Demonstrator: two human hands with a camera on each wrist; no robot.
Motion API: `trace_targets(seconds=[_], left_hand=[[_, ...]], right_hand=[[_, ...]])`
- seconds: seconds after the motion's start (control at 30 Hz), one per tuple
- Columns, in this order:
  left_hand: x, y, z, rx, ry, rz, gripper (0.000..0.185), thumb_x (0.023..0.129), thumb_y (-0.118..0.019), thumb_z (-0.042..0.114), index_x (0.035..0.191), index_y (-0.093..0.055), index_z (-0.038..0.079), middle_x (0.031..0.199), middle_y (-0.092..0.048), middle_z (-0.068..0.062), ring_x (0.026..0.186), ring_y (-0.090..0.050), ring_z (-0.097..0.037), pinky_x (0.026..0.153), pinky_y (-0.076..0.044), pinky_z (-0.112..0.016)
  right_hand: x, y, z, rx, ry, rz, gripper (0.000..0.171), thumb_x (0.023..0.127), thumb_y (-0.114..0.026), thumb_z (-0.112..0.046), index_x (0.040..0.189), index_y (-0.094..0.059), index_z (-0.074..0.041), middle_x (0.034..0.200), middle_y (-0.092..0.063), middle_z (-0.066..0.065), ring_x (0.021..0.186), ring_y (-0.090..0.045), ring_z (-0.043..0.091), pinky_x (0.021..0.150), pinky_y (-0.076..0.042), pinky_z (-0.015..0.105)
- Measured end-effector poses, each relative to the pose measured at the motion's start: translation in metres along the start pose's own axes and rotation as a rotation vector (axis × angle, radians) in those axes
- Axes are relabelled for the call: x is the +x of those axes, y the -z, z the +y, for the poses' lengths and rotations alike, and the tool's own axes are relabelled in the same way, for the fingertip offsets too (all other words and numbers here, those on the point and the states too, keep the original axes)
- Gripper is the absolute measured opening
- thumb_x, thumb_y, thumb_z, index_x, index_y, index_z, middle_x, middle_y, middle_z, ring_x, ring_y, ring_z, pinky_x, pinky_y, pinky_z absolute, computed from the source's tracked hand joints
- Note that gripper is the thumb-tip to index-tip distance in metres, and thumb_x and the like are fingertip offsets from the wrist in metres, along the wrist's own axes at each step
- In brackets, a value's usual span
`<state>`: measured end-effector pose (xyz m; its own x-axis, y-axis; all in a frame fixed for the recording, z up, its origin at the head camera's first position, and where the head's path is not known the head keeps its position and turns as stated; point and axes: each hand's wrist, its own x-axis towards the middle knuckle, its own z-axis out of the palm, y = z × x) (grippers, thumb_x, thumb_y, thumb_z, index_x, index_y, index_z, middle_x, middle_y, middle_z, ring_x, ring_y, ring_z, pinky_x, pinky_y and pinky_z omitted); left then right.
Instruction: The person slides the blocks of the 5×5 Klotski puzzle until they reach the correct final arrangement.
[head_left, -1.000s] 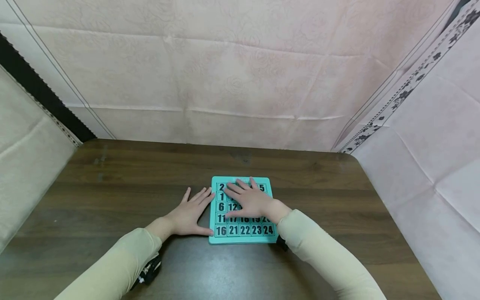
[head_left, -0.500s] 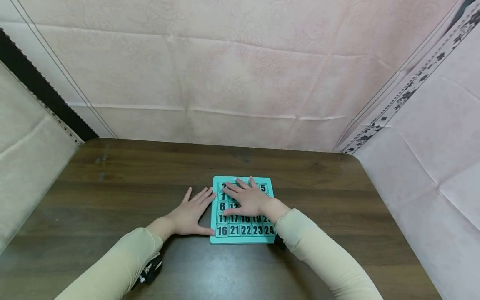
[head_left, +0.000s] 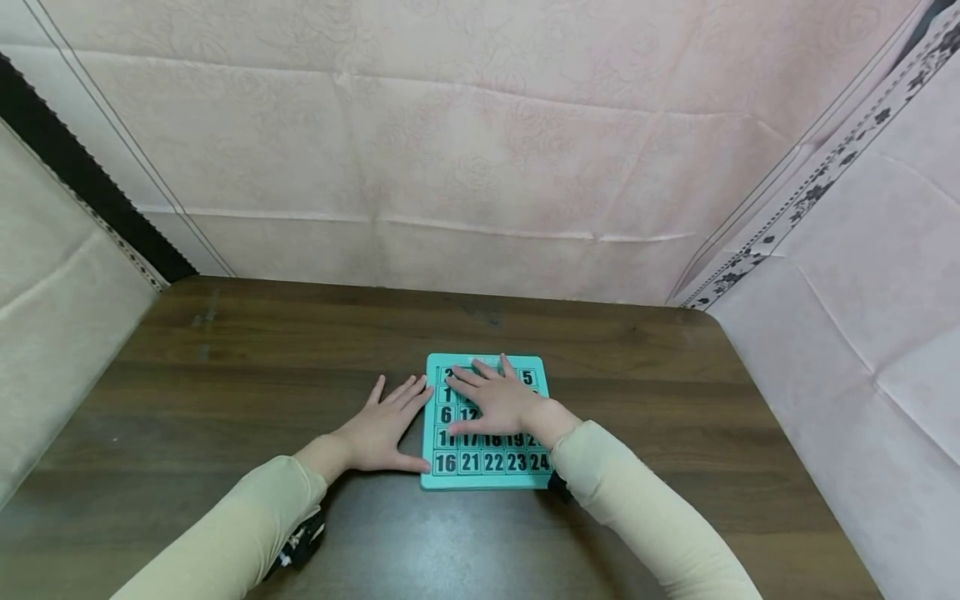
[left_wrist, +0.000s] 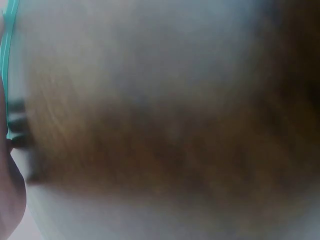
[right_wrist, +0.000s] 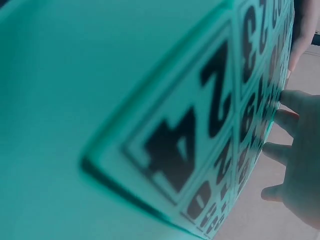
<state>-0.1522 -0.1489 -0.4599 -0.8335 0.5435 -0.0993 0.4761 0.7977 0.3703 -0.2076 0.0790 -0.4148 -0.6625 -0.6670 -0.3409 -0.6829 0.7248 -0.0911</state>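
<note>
A teal sliding number puzzle [head_left: 487, 465] with black numbered tiles lies flat on the dark wooden table [head_left: 225, 367]. My right hand [head_left: 491, 398] rests on its upper tiles with fingers spread and straight. My left hand [head_left: 384, 427] lies flat on the table against the puzzle's left edge, thumb along the frame. The right wrist view shows the tile marked 24 [right_wrist: 190, 135] very close, with fingers [right_wrist: 295, 150] beyond. In the left wrist view there is only blurred wood and a sliver of the teal edge [left_wrist: 6, 55].
Pink cloth panels [head_left: 480, 150] close in the table at the back and right, a beige panel [head_left: 52, 317] on the left. A small black device [head_left: 300, 542] sits under my left forearm. Bare wood stretches left and in front of the puzzle.
The puzzle and both hands hold nearly the same place; the view has shifted a touch to the right. No tile is seen to move.
</note>
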Motion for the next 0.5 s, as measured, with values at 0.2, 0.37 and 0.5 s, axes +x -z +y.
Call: trace_targets(seconds=[0.2,0.37,0.5], left_hand=[[0.0011,-0.0019,-0.0005,-0.002,-0.002,0.007,0.108,0.072,-0.054,0.077,0.15,-0.02,0.01,0.158,-0.012,-0.008,0.146,-0.011,-0.028,0.111,0.002,-0.062],[0.0012,-0.0022,-0.001,-0.007,0.003,0.004,0.108,0.072,-0.054,0.077,0.15,-0.02,0.01,0.158,-0.012,-0.008,0.146,-0.011,-0.028,0.111,0.002,-0.063],[0.0012,-0.0029,-0.0012,-0.006,0.003,0.001,0.109,0.071,-0.052,0.078,0.15,-0.021,0.01,0.158,-0.013,-0.008,0.146,-0.012,-0.028,0.111,0.002,-0.063]], right_hand=[[-0.0008,-0.0002,0.0013,-0.039,-0.006,0.001,0.081,0.084,-0.033,-0.075,0.15,-0.017,-0.031,0.157,-0.014,-0.009,0.147,-0.002,0.023,0.114,0.004,0.058],[-0.0013,0.0011,0.0052,-0.037,0.001,0.001,0.08,0.085,-0.034,-0.074,0.15,-0.018,-0.031,0.157,-0.014,-0.009,0.147,-0.002,0.022,0.114,0.005,0.058],[-0.0014,0.0012,0.009,-0.026,0.0,-0.003,0.078,0.085,-0.035,-0.073,0.15,-0.019,-0.032,0.157,-0.013,-0.01,0.147,-0.002,0.019,0.114,0.005,0.057]])
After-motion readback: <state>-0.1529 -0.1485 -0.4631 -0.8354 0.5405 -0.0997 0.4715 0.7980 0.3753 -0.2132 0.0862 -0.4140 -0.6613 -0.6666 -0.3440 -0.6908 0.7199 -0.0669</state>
